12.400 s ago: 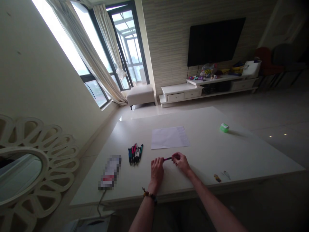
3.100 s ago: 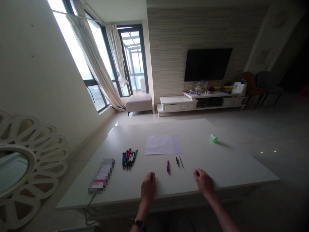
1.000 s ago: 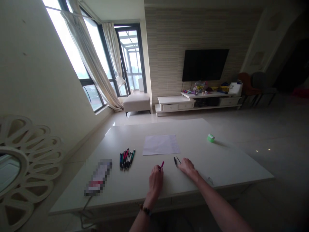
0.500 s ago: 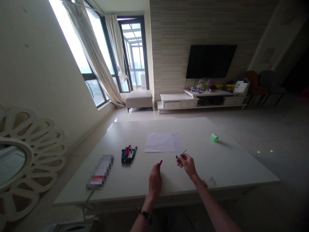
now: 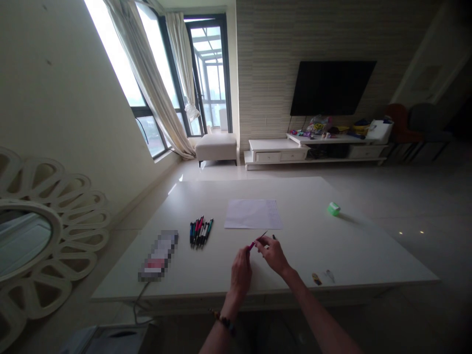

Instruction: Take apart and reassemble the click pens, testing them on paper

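Note:
My left hand (image 5: pixel 241 271), wearing a beaded bracelet, is closed around a pink pen barrel (image 5: pixel 252 245) that points up and to the right. Beside it, the fingers of my right hand (image 5: pixel 273 254) pinch a thin dark pen refill (image 5: pixel 263 235) near the barrel's upper end. Whether the refill touches the barrel I cannot tell. A small dark pen part (image 5: pixel 274 237) also sticks out from my right hand. Beyond both hands lies a sheet of white paper (image 5: pixel 252 215). Several click pens (image 5: pixel 201 233) form a bunch to the left.
On the white table (image 5: pixel 295 196) a small green-and-white container (image 5: pixel 334 209) stands at right. Near the front edge lie a yellow-and-black scrap (image 5: pixel 316 279) and a clear wrapper (image 5: pixel 329 276). A blurred-out object (image 5: pixel 158 256) with a cable is at left.
My right hand has moved left, bringing the refill up to the pink barrel in my left hand. The view has shifted slightly, and the yellow-and-black scrap shows more fully.

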### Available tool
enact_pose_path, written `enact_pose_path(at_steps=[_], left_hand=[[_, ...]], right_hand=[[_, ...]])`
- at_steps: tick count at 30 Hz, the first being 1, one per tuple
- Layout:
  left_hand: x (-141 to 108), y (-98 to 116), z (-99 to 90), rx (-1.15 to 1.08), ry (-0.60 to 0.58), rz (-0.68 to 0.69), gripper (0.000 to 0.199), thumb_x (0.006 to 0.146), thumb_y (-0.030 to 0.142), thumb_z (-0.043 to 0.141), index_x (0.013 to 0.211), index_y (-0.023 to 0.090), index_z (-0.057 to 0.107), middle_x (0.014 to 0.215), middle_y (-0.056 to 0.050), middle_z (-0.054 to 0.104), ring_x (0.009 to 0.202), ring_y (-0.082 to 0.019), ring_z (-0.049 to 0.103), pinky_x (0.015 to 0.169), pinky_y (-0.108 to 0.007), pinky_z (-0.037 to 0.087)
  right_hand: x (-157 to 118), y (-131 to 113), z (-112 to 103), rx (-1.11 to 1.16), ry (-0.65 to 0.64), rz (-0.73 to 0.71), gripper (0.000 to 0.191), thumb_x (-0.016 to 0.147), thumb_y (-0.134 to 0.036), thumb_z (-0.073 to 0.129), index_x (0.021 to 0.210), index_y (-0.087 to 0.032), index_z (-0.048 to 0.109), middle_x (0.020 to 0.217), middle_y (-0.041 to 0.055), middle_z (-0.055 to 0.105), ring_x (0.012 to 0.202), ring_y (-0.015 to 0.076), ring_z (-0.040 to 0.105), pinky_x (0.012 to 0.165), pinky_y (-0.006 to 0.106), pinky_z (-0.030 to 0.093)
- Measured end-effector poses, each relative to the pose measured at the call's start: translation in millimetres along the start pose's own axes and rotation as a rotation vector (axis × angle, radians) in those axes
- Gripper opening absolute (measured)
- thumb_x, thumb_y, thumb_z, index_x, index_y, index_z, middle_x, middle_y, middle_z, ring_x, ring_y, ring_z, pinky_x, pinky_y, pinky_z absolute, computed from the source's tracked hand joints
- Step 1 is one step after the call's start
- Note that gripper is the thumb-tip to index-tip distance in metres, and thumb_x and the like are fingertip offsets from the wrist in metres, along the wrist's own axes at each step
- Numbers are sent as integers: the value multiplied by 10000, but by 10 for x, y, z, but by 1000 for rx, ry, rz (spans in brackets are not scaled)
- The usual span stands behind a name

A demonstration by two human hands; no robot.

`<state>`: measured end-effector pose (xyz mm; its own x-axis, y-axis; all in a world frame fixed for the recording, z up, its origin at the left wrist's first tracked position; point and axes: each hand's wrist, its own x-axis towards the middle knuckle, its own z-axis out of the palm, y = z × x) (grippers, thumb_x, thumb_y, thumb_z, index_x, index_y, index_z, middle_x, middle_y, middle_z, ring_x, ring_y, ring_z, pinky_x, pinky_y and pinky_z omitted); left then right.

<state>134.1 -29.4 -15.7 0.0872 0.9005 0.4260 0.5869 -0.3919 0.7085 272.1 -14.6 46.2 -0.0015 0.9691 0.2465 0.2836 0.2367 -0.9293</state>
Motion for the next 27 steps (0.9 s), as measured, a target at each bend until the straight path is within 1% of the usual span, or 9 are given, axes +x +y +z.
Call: enact_pose_path(at_steps=[2,5,8,10,14,21,24,25,27], left_hand=[[-2,-4,2,8,15,23,250,916,238,301,1077,216,490,980,-50,603,887,-156,590,779,-321,481],[0,-2,1,19,38,44,244,911,232,316,1075,214,495,966,-51,611,872,-157,598,757,-309,489],[1,5,5,38,40,59,230,906,233,333,1066,210,498,940,-48,619,850,-153,604,747,-303,492],[-3,6,11,46,44,71,216,906,240,341,1047,205,500,934,-50,620,850,-154,603,750,-307,492],[-21,-7,31,52,73,76,200,907,260,351,1020,189,500,919,-62,619,837,-164,603,738,-321,491],[-42,-25,17,-8,106,36,218,909,269,332,959,188,528,857,-56,628,788,-156,605,695,-297,488],[-37,-23,8,-2,122,-2,232,908,290,330,938,186,535,818,-53,624,749,-157,598,675,-296,480],[-37,-24,9,5,133,-13,235,907,297,332,934,183,536,803,-53,621,736,-158,596,668,-297,477],[-38,-28,17,17,153,-26,236,904,308,339,932,180,535,786,-52,615,725,-159,590,661,-295,472]], right_hand=[[0,-11,7,-6,-26,-6,340,781,-485,534,800,-166,650,720,57,661,590,159,593,457,231,447],[9,-6,21,52,41,26,373,786,-505,523,884,-162,633,721,57,653,561,152,577,451,233,441],[19,19,41,61,81,20,383,799,-522,496,762,-162,624,659,46,630,509,133,539,458,231,428],[21,37,60,43,65,6,393,796,-522,500,677,-165,614,618,37,616,503,127,522,477,230,424],[-4,71,117,7,47,-7,395,764,-518,543,620,-160,626,564,26,600,525,132,520,510,233,417],[-69,130,252,25,-36,-12,370,697,-510,603,715,-150,688,564,28,623,569,155,558,512,236,422],[-53,252,128,-5,-59,18,356,716,-471,589,806,-144,697,627,49,656,567,159,573,510,242,439],[-42,320,41,-35,-33,34,346,729,-451,578,831,-143,696,661,58,668,573,161,580,517,245,447],[-21,493,-181,-144,109,62,307,766,-389,536,872,-147,692,761,80,686,624,168,602,580,259,470]])
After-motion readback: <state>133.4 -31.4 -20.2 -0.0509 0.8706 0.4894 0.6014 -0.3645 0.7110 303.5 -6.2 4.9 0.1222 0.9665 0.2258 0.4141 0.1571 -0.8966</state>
